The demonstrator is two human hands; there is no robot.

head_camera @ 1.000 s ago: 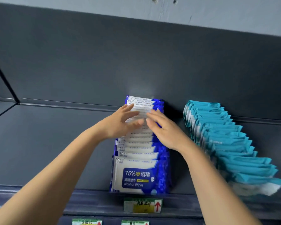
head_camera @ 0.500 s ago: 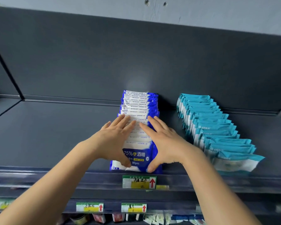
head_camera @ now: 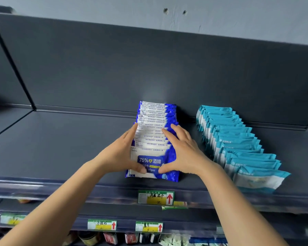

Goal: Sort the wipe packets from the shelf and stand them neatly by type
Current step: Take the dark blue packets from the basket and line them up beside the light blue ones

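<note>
- Nearest, a green and yellow price label [head_camera: 156, 197] sits on the front lip of the dark shelf [head_camera: 60, 148].
- Just behind it, the left hand [head_camera: 121, 155] and right hand [head_camera: 183, 155] bracket a standing row of blue alcohol wipe packets [head_camera: 155, 135]. Each grip is flat and unclenched, straight fingers pressing the row's sides, thumbs across its front face.
- Further right, apart, a row of teal packets [head_camera: 238, 148] leans in a slanted fan toward the rear panel [head_camera: 149, 68].
- The step in hand appears to be squaring the blue row. Next probably calls for straightening the teal row.

Alcohol wipe row [head_camera: 155, 118] stands left of other row [head_camera: 238, 139] on shelf [head_camera: 60, 148].
</note>
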